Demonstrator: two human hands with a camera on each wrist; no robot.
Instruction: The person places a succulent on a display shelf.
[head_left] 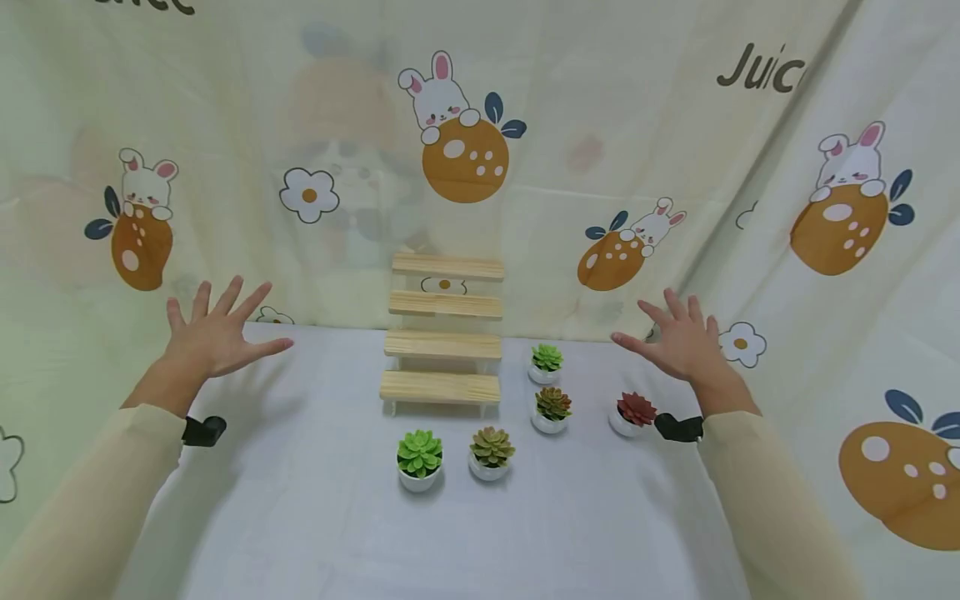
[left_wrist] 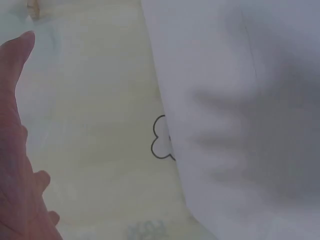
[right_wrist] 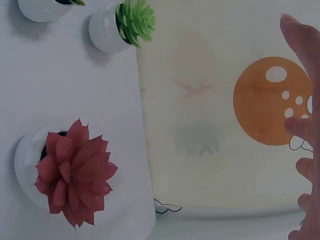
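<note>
Right now your left hand (head_left: 212, 335) and right hand (head_left: 684, 340) hover with fingers spread, holding nothing, either side of the pale wooden four-step stand (head_left: 443, 333), the red succulent in its white pot (head_left: 634, 412) nearest on the white desk (head_left: 315, 500).

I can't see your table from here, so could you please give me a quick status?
Left hand and right hand open, raised, holding nothing. Red plant pot nearest the right hand, untouched. Wooden steps bare.

Cream long sleeves (head_left: 112, 475) on both arms, a black wrist camera (head_left: 202, 431) at each cuff
</note>
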